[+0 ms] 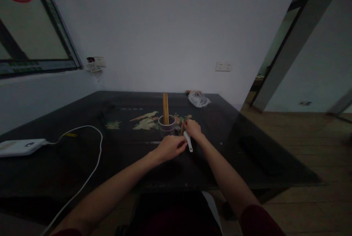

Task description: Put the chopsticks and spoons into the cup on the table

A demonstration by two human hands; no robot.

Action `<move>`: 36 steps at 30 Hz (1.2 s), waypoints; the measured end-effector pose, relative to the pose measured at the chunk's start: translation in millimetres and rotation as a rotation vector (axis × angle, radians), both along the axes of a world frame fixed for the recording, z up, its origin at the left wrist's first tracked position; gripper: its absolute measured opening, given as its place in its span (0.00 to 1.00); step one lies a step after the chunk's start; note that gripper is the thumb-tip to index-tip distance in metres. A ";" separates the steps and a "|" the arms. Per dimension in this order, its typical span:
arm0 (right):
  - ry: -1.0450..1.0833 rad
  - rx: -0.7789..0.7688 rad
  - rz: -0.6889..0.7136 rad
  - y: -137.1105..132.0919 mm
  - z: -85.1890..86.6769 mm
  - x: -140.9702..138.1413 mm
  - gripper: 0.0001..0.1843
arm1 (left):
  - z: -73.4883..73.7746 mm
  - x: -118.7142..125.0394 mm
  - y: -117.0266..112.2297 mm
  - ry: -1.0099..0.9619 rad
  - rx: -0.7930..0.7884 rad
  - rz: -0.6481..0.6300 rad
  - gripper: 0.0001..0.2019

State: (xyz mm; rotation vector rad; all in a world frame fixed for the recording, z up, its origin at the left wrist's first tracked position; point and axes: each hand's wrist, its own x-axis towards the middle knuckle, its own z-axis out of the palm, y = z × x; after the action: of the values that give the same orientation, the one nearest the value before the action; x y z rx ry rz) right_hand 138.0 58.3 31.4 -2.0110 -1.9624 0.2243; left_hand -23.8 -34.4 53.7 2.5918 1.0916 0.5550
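A round cup (167, 125) stands on the dark table (123, 155) with a bundle of wooden chopsticks (165, 108) upright in it. My right hand (193, 129) is just right of the cup, fingers curled around a white spoon (188, 142) whose handle points toward me. My left hand (171, 147) rests on the table in front of the cup, fingers closed and touching the spoon's handle end; what it holds, if anything, is hidden. A short brown piece (182, 129) shows between the cup and my right hand.
A white power bank (20, 147) lies at the left with a white cable (93, 162) looping toward the near edge. A crumpled clear plastic bag (198, 99) sits at the table's far right. The table's right edge borders wooden floor and a doorway.
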 end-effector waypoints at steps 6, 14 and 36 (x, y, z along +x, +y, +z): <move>-0.046 -0.022 -0.010 0.4 -4.9 -8.8 0.15 | -17.8 9.4 3.4 0.250 0.016 0.223 0.16; -0.070 0.007 -0.025 3.3 -11.4 -14.5 0.14 | -21.9 9.2 10.6 0.307 0.007 0.300 0.19; 0.055 -0.035 -0.080 8.3 -15.7 -15.9 0.14 | -26.6 10.4 17.0 0.228 -0.113 0.368 0.15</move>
State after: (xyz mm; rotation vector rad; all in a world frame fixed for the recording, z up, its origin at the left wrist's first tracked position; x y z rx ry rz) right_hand 122.2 66.6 15.7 -2.0775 -1.8531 0.2941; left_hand -13.4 -17.4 27.1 2.4105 1.6423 0.2640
